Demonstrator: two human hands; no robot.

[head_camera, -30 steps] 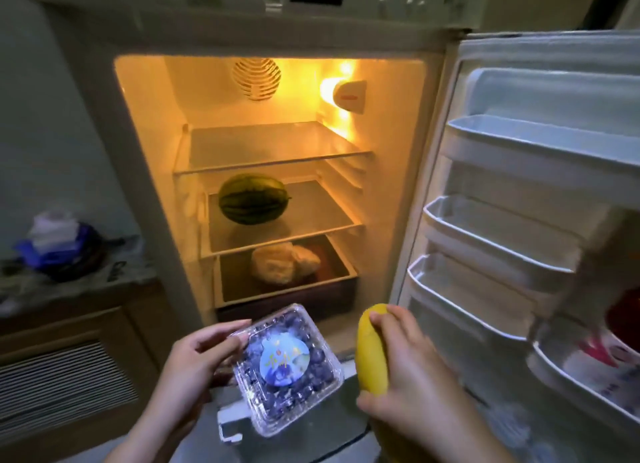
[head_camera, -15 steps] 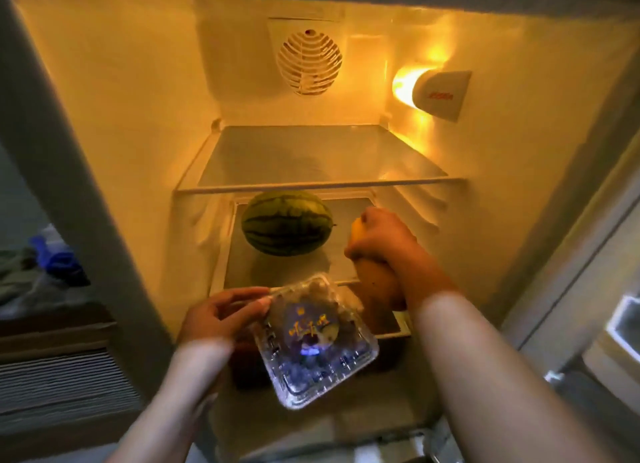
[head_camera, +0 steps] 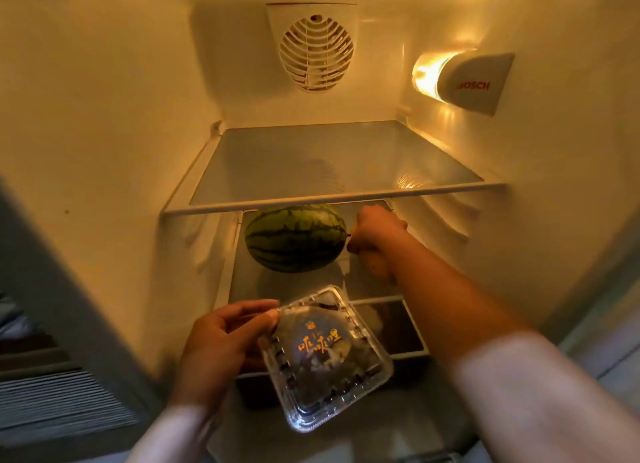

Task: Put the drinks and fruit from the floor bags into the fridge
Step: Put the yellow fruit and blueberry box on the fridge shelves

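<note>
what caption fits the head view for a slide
Right hand sets a mango beside the watermelon; left hand holds a blueberry box.

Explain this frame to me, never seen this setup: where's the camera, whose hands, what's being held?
There is no robot here. A person wears one wide-angle camera on the head, looking down into an open fridge. The left hand holds a clear clamshell box of blueberries in front of the fridge's lower part. The right hand reaches onto the middle shelf, gripping a yellow fruit that is mostly hidden. Just left of it lies a striped watermelon. The glass top shelf holds nothing visible, and the lamp is lit.
</note>
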